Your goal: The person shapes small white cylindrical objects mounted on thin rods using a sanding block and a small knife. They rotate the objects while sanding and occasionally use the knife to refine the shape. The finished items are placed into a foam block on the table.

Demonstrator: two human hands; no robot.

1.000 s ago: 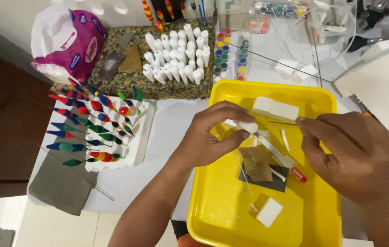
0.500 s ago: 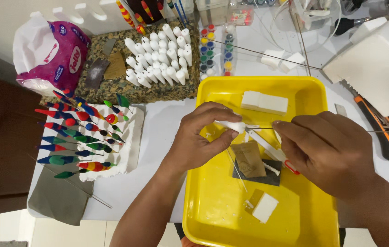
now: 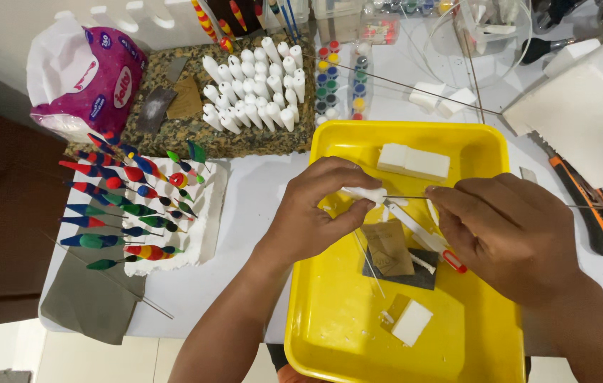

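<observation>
My left hand (image 3: 323,209) pinches a small white foam float body (image 3: 363,193) over the yellow tray (image 3: 330,333). My right hand (image 3: 511,227) holds a thin wire rod (image 3: 408,197) whose tip meets the float's end. Under my hands lie sandpaper pieces (image 3: 391,248), a white stick with a red tip (image 3: 429,242) and a small white foam block (image 3: 412,323). Two joined foam blocks (image 3: 413,162) rest at the tray's far side.
Painted floats (image 3: 120,202) stand stuck in a white foam slab at left. Unpainted white floats (image 3: 255,89) stand on a speckled board, beside paint pots (image 3: 344,85). A pink tissue pack (image 3: 81,74), a large foam block (image 3: 589,106), an orange-black cutter (image 3: 589,209) and grey cloth (image 3: 89,301) surround them.
The view has drifted, so the tray sits lower and more to the right. Both hands keep the same grip on the float and rod, staying together over the tray.
</observation>
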